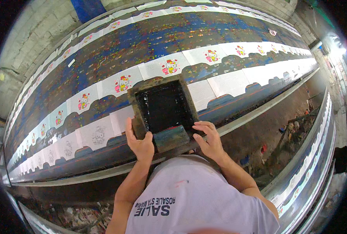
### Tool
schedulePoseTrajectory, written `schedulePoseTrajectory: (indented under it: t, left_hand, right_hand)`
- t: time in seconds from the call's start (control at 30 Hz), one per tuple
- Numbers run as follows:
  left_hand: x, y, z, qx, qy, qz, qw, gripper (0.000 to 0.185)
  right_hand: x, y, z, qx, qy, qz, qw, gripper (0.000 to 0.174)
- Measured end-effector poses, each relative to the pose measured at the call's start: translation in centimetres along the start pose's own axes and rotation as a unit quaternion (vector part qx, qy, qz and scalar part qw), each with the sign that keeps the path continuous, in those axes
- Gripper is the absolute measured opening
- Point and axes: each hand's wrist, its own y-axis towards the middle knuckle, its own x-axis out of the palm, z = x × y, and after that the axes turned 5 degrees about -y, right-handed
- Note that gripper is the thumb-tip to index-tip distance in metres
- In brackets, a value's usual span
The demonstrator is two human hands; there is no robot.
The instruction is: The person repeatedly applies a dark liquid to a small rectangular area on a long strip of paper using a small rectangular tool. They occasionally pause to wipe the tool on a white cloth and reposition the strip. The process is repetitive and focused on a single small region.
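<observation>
A screen-printing frame (135, 108) with dark ink inside lies over the near row of pale fabric pieces, at the table's near side. A squeegee or board (171, 138), stained blue-green, rests across the frame's near end. My left hand (140, 142) grips the frame's left near corner between thumb and fingers. At the right near corner, my right hand (210, 139) has its fingers curved against the frame's edge, thumb apart; whether it grips is unclear. Left of the frame, fabric pieces bear black outline prints (99, 135); to its right, the near-row pieces (227, 83) look mostly plain.
Beyond the frame runs a row of fabric pieces with coloured cat-character prints (171, 66), with another printed row farther back. The long table has a raised near rail (249, 117). A second table with fabric (303, 175) stands at right. Debris lies on the floor.
</observation>
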Motion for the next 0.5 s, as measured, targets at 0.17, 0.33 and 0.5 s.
schedulePoseTrajectory:
  t: [0.17, 0.33, 0.5]
  left_hand:
    - [7.5, -2.1, 1.9, 0.018, -0.007, -0.001, 1.0, 0.09]
    - [12.9, -3.5, 2.4, 0.01, -0.025, 0.003, 1.0, 0.091]
    - [14.8, -3.9, 2.3, -0.045, -0.093, 0.0, 0.995, 0.092]
  right_hand:
    - [-5.6, 0.6, 5.1, -0.013, -0.006, 0.02, 1.0, 0.032]
    - [-10.1, 1.2, 8.5, -0.02, -0.006, 0.008, 1.0, 0.032]
    - [-11.5, 2.0, 8.5, -0.122, -0.077, -0.01, 0.989, 0.037]
